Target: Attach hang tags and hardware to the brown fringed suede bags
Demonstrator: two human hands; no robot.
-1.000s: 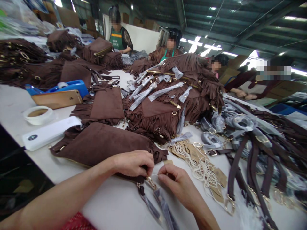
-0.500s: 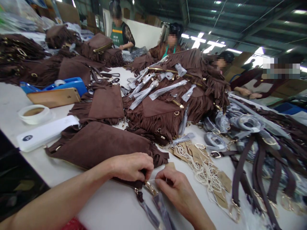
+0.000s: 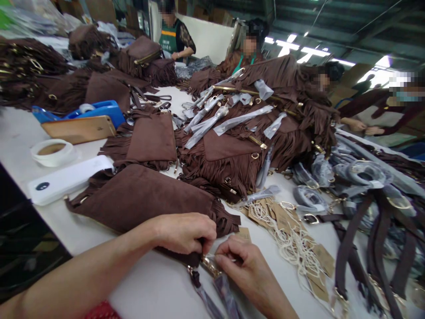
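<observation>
While hands [image 3: 187,231] flank clasp [image 3: 210,266], bag [image 3: 149,199] stretches left-right, clasp seemingly pointing nearward.

So toward the near edge of the worktop [image 3: 142,283], left to right: tape roll [image 3: 55,161], bag [image 3: 149,199], tags [image 3: 322,259], straps [image 3: 345,257]. Phone [image 3: 79,130] sits just behind the roll, dispenser [image 3: 117,116] behind that. Heap of bags [image 3: 232,148] behind the bag and tags, another pile [image 3: 73,93] back past the dispenser.
</observation>
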